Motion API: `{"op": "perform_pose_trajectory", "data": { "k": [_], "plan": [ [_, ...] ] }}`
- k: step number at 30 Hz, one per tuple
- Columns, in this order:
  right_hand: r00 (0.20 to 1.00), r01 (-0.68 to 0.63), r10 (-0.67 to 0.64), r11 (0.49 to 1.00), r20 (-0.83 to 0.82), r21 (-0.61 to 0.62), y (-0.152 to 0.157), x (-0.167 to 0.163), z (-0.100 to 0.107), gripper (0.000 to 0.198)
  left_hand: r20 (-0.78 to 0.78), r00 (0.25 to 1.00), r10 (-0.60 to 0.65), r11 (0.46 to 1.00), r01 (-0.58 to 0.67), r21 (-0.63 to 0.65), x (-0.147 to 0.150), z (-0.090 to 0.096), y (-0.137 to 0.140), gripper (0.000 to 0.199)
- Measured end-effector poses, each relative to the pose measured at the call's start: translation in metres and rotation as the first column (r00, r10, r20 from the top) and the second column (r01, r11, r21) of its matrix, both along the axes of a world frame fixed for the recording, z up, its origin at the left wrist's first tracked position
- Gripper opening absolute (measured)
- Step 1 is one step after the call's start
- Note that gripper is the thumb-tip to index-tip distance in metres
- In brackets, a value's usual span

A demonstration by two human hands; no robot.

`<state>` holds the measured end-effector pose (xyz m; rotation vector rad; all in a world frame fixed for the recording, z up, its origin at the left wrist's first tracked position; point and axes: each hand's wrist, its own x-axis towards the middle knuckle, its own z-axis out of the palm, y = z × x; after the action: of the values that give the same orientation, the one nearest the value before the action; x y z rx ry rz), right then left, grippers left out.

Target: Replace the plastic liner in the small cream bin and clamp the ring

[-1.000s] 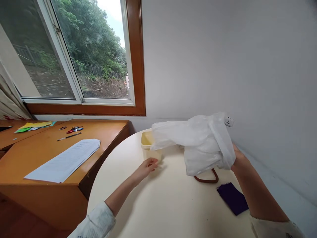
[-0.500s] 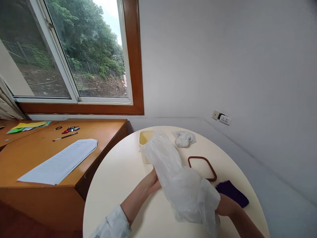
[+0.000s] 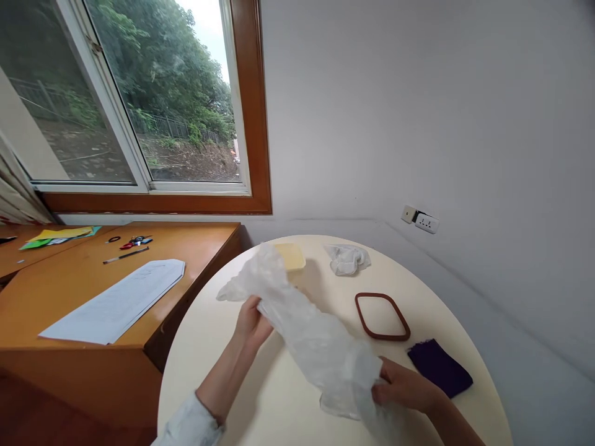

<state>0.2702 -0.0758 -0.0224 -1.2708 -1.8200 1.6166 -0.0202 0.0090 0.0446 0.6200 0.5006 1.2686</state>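
"Translucent white plastic bag [image 3: 320,337]: where?"
"Over the round cream table [image 3: 198,337], stretched out on a slant."
"Grips?"
"Left hand [image 3: 252,323] closed on its upper part, right hand [image 3: 402,385] clasping the lower end."
"Around it?"
"Pale-yellow plastic container [image 3: 294,257] partly behind; rounded brown frame [image 3: 388,337], dark purple cloth [image 3: 441,368] off right."

L hand [image 3: 251,325] fwd of R hand [image 3: 404,385], R fingers [image 3: 383,393] curled.

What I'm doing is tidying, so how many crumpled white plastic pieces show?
2: a long piece between left hand and right hand, a bundle at the far side of the round table. Others may be hidden.
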Motion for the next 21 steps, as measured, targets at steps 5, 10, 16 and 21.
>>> {"op": "perform_pose_trajectory", "data": {
  "k": [5,10,16,21],
  "plan": [
    [0.98,-0.089,0.075,0.993,-0.182,-0.073,0.004,-0.003,-0.008,0.028,0.223,0.972,0.068,0.998,-0.068,-0.01,-0.021,0.021,-0.007,0.021],
    [0.953,-0.139,0.102,0.984,-0.284,-0.11,0.004,-0.008,-0.009,0.03,0.073,0.997,0.019,0.993,-0.01,-0.118,-0.046,0.027,-0.003,0.03],
    [0.93,-0.195,0.138,0.971,-0.341,-0.14,0.003,-0.009,-0.009,0.029,-0.242,0.965,0.105,0.963,-0.159,-0.217,-0.075,0.029,0.005,0.028],
    [0.927,-0.187,0.144,0.978,-0.345,-0.094,0.003,-0.005,-0.012,0.029,-0.511,0.837,0.198,0.919,-0.339,-0.199,-0.102,0.02,0.02,0.012]
  ]
}}
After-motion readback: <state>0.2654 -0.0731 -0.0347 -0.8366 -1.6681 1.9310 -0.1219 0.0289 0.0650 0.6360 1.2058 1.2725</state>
